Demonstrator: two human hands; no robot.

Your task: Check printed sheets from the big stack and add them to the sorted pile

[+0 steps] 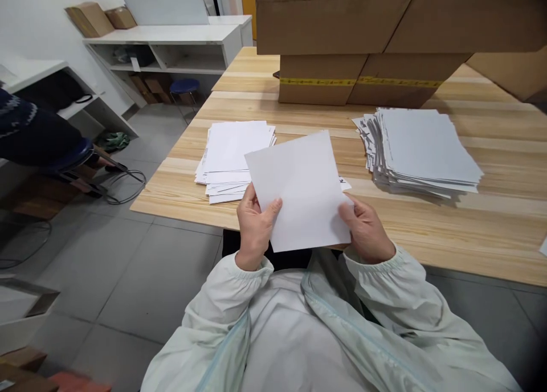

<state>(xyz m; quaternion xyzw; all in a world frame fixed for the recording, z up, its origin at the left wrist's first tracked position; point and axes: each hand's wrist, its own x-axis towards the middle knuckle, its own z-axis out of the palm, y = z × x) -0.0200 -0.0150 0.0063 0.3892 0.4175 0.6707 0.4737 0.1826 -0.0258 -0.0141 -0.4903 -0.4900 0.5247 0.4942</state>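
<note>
A blank white sheet of paper (pixel 301 190) is held up over the front edge of a light wooden table (pixel 470 227). My left hand (pixel 254 227) grips its lower left edge, thumb on top. On the lower right edge sits my right hand (pixel 365 229), also gripping it. Behind the sheet to the left lies a low stack of white sheets (pixel 233 155). A thicker, fanned stack of white sheets (pixel 421 152) rests on the table to the right.
Large cardboard boxes (pixel 363 78) stand at the back of the table. White shelving (pixel 171 47) with small boxes lines the far wall. At the left edge another person's dark sleeve (pixel 29 133) shows, above cables (pixel 123 187) on the grey tiled floor.
</note>
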